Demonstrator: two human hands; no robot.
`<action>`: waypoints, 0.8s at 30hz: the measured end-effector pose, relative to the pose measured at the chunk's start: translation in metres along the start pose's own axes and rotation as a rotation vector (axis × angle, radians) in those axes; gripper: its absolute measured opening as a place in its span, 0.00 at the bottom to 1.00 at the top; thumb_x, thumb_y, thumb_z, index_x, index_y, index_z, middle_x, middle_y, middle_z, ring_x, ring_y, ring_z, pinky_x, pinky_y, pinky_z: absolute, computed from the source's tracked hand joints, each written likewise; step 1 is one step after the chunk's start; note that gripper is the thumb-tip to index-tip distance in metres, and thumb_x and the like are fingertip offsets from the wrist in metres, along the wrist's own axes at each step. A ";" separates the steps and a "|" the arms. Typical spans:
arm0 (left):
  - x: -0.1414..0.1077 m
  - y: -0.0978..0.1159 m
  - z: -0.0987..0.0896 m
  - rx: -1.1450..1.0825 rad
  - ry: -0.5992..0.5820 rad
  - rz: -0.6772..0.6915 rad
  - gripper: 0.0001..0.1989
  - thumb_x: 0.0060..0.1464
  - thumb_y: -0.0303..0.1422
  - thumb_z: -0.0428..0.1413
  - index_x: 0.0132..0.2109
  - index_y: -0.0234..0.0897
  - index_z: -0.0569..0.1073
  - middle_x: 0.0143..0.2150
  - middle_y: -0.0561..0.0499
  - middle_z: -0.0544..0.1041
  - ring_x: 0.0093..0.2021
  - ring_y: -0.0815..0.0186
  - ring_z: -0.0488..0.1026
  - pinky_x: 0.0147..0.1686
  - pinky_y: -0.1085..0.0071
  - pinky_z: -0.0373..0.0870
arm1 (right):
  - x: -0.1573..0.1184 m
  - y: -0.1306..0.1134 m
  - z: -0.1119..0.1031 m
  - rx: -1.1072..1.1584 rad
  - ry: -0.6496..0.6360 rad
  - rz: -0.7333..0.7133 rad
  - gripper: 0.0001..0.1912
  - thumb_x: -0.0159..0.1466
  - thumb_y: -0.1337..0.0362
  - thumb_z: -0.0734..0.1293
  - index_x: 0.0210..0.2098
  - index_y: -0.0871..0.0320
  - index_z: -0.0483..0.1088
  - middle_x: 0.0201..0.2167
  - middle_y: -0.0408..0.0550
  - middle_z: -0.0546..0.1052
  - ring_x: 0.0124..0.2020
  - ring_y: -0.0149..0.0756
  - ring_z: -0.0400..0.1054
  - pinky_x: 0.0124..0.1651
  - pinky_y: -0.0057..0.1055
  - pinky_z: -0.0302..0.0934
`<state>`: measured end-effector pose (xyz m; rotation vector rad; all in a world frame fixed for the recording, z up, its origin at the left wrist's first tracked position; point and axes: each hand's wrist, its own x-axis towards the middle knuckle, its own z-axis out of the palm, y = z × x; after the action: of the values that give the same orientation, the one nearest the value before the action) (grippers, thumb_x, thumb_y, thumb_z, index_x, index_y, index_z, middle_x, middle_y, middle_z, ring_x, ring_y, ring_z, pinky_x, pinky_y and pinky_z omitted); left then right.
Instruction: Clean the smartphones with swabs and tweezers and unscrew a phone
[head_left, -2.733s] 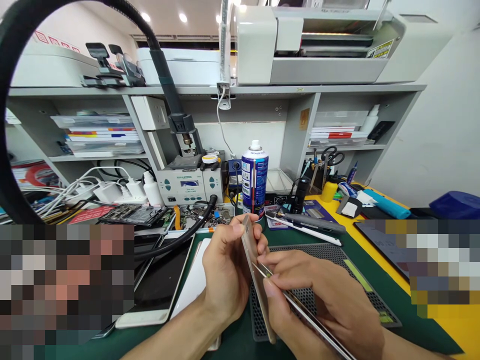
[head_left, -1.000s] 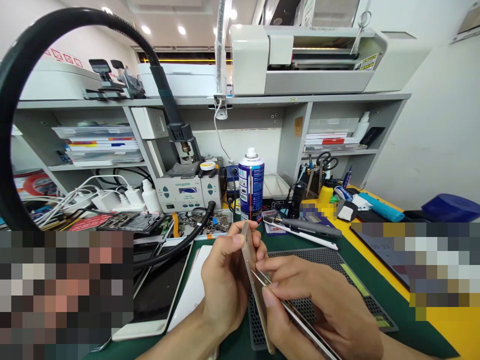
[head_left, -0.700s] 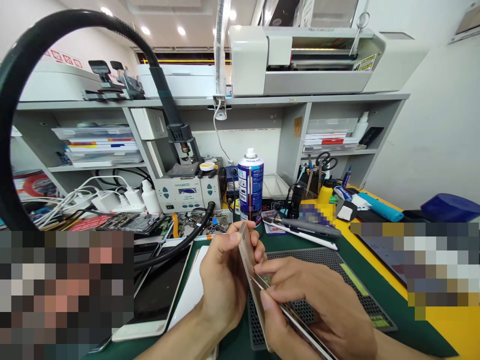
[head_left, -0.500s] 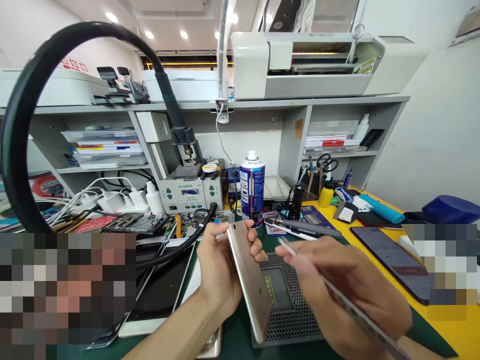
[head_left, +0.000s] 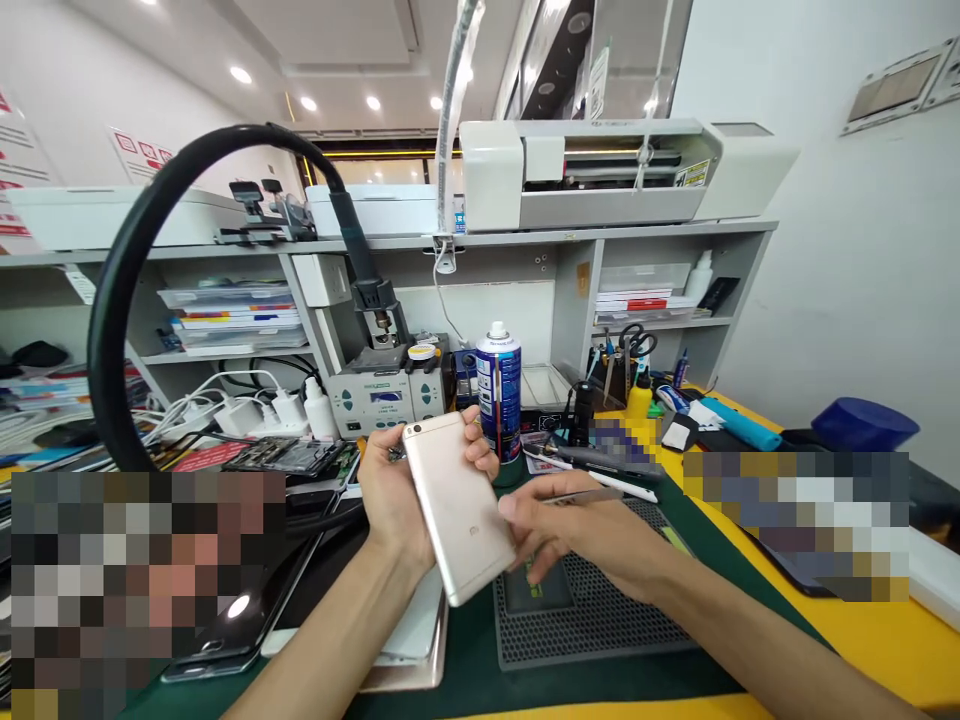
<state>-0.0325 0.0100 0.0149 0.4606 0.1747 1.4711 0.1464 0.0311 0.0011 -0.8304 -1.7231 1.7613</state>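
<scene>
My left hand (head_left: 401,500) is wrapped round a gold smartphone (head_left: 461,520), tilted with its back and camera facing me. At the phone's right edge is my right hand (head_left: 577,525), its thumb on or very near the back. Between those fingers a thin, flat metal tool (head_left: 589,496) shows; its tip is hidden and I cannot tell its exact kind. Below the phone lies a dark perforated mat (head_left: 600,620) with a flat rectangular panel.
A blue spray can (head_left: 499,395) stands behind my hands, near a grey rework station (head_left: 386,395). Its black hose (head_left: 127,300) arches over the left side. Phone parts (head_left: 292,455) and a black-screened phone (head_left: 240,610) lie left. Pen-like tools (head_left: 600,465) lie right.
The phone has turned so its back faces me more fully. My right hand has moved left to its edge, and the metal tool now lies more level. The camera view has shifted.
</scene>
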 end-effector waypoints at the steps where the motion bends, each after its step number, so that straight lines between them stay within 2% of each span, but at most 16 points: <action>1: 0.000 0.001 0.000 -0.013 0.002 -0.006 0.28 0.48 0.39 0.52 0.51 0.20 0.71 0.34 0.42 0.71 0.31 0.62 0.68 0.33 0.66 0.71 | 0.000 0.001 0.001 0.043 -0.071 0.038 0.19 0.60 0.51 0.72 0.35 0.63 0.75 0.29 0.50 0.80 0.31 0.36 0.78 0.30 0.26 0.71; 4: 0.000 0.002 0.003 0.008 0.043 -0.015 0.29 0.50 0.39 0.52 0.54 0.19 0.70 0.36 0.40 0.74 0.32 0.61 0.71 0.34 0.65 0.72 | -0.001 0.003 0.003 0.145 -0.163 0.083 0.18 0.57 0.55 0.75 0.38 0.63 0.74 0.29 0.50 0.80 0.32 0.37 0.78 0.29 0.25 0.71; 6: 0.001 0.002 0.005 0.102 0.113 -0.009 0.28 0.53 0.40 0.51 0.54 0.20 0.71 0.42 0.36 0.76 0.36 0.57 0.74 0.37 0.62 0.74 | -0.001 0.001 0.003 0.173 -0.132 0.066 0.16 0.57 0.56 0.75 0.35 0.63 0.74 0.28 0.50 0.80 0.30 0.35 0.78 0.29 0.24 0.70; 9: 0.004 -0.002 0.007 0.292 0.234 -0.018 0.22 0.57 0.40 0.51 0.49 0.25 0.74 0.43 0.36 0.77 0.37 0.54 0.76 0.37 0.60 0.75 | 0.000 -0.003 0.000 0.138 0.021 -0.021 0.15 0.56 0.56 0.75 0.33 0.63 0.73 0.26 0.49 0.80 0.27 0.35 0.77 0.27 0.25 0.70; 13: 0.005 -0.018 0.005 0.461 0.377 0.020 0.10 0.55 0.34 0.58 0.43 0.33 0.72 0.32 0.48 0.75 0.30 0.62 0.73 0.31 0.66 0.74 | 0.000 -0.007 -0.002 -0.084 0.234 -0.163 0.12 0.59 0.58 0.72 0.31 0.62 0.74 0.24 0.46 0.79 0.24 0.35 0.76 0.27 0.27 0.70; 15: 0.004 -0.025 0.003 0.508 0.427 0.022 0.11 0.52 0.32 0.62 0.41 0.34 0.70 0.30 0.51 0.72 0.29 0.65 0.72 0.30 0.68 0.74 | -0.002 -0.005 -0.001 -0.239 0.288 -0.238 0.08 0.61 0.61 0.69 0.30 0.61 0.75 0.24 0.44 0.78 0.23 0.33 0.74 0.26 0.25 0.68; 18: 0.001 -0.030 0.002 0.548 0.438 -0.047 0.17 0.49 0.37 0.66 0.41 0.35 0.69 0.32 0.51 0.70 0.31 0.64 0.72 0.31 0.67 0.75 | -0.005 0.000 0.002 -0.502 0.341 -0.433 0.07 0.61 0.67 0.66 0.30 0.59 0.76 0.24 0.43 0.77 0.24 0.31 0.70 0.26 0.24 0.62; 20: 0.000 -0.030 0.001 0.522 0.405 -0.098 0.19 0.48 0.40 0.67 0.41 0.36 0.68 0.32 0.52 0.70 0.31 0.64 0.72 0.32 0.64 0.76 | -0.006 0.003 0.004 -0.660 0.377 -0.577 0.07 0.61 0.68 0.65 0.30 0.59 0.76 0.23 0.42 0.75 0.24 0.30 0.67 0.26 0.25 0.59; 24: -0.001 -0.030 0.002 0.455 0.322 -0.117 0.20 0.50 0.43 0.65 0.39 0.37 0.66 0.28 0.55 0.67 0.28 0.66 0.71 0.32 0.65 0.75 | -0.008 0.008 0.008 -0.830 0.393 -0.834 0.05 0.61 0.67 0.66 0.32 0.60 0.75 0.22 0.43 0.73 0.22 0.30 0.64 0.28 0.27 0.57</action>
<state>-0.0044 0.0077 0.0040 0.5644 0.7907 1.3811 0.1460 0.0199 -0.0061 -0.5516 -2.0689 0.2981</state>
